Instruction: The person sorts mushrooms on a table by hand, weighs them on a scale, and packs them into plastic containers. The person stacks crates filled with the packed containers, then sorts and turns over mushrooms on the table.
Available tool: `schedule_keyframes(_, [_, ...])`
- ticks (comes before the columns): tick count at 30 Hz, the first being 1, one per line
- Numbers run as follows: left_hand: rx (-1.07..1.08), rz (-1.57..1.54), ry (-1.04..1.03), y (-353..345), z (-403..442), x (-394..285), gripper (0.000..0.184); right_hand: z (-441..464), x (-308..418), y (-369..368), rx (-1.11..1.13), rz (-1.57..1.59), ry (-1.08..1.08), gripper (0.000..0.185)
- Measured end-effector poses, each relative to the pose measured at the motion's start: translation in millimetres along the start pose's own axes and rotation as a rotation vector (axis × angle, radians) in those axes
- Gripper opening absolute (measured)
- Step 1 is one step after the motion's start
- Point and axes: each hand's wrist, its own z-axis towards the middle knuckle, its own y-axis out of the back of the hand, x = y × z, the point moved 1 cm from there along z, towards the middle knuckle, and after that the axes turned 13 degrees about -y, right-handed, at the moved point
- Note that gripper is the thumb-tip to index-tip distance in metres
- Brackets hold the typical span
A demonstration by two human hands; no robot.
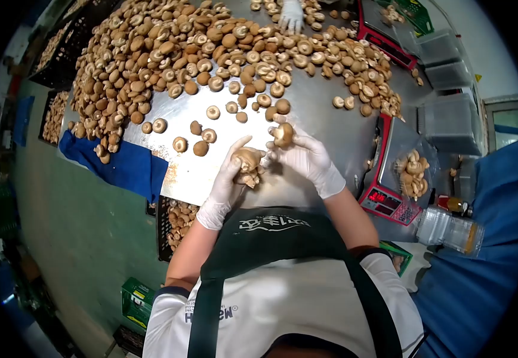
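White gloves cover both of my hands over the metal table [181, 176]. My left hand [225, 179] is closed round several brown mushrooms [247, 161], held near the table's front edge. To its right, my right hand [307, 157] grips one mushroom [283, 135] between thumb and fingers, its pale underside partly showing. The fingertips of the two hands are close together. Loose mushrooms [209, 135] lie beyond my hands, in front of a big mushroom pile [169, 48].
A red scale [384, 203] at the right bears a tray of mushrooms [413, 174]; a second red scale [390, 48] stands farther back. Clear plastic trays [450, 122] are stacked at the right. A co-worker's gloved hand [292, 15] reaches in at the top. Blue cloth [116, 164] hangs over the left edge.
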Motion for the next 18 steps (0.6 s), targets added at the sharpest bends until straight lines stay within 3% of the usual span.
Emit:
schedule_keyframes(2, [0.046, 0.081, -0.02, -25.1, -5.1, -3.8, 0.089, -21.3, -5.2, -8.4, 0.155, 0.249, -0.058, 0.063])
schedule_keyframes(3, [0.077, 0.058, -0.016, -32.9, -9.1, -2.2, 0.085, -33.3, -8.9, -19.9, 0.087, 0.31, -0.053, 0.067])
schedule_keyframes(11, [0.15, 0.051, 0.052, -68.7, -38.0, 28.0, 0.076, -93.8, -19.3, -5.5, 0.036, 0.216, 0.013, 0.062])
schedule_keyframes(16, [0.133, 0.151, 0.102, -93.2, -40.7, 43.4, 0.084, -124.0, -22.1, 2.9, -0.006, 0.154, 0.107, 0.06])
schedule_keyframes(18, [0.201, 0.172, 0.113, -125.3, -31.1, 65.9, 0.081, -163.6, -12.8, 5.9, -0.148, -0.008, 0.247, 0.057])
